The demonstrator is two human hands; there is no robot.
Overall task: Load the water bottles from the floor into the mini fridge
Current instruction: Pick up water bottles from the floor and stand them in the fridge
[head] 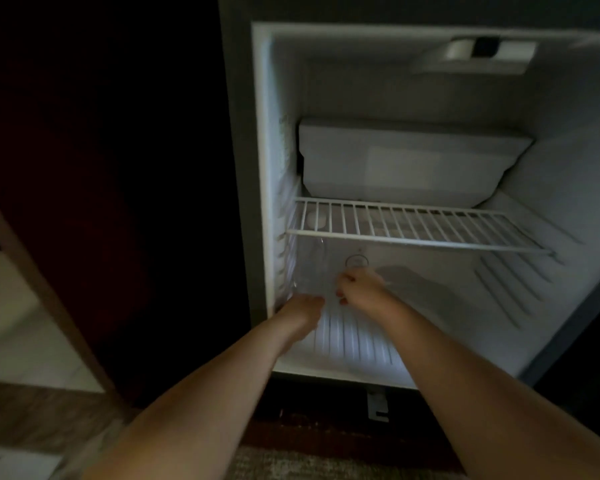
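Note:
The mini fridge (257,168) stands open with a white interior. A clear water bottle (309,268) stands upright in the lower compartment against the left wall. Its white cap (316,220) shows through the wire shelf (413,225). My left hand (302,308) grips the bottle low on its near side. My right hand (359,289) has its fingers curled on the bottle's right side. The picture is blurred, and the bottle's base is hidden behind my hands. No bottles on the floor are in view.
A white freezer box (413,157) sits above the wire shelf. The ribbed fridge floor (354,341) lies below my forearms. A dark cabinet panel (118,202) stands to the left of the fridge. Patterned floor (291,465) runs along the bottom.

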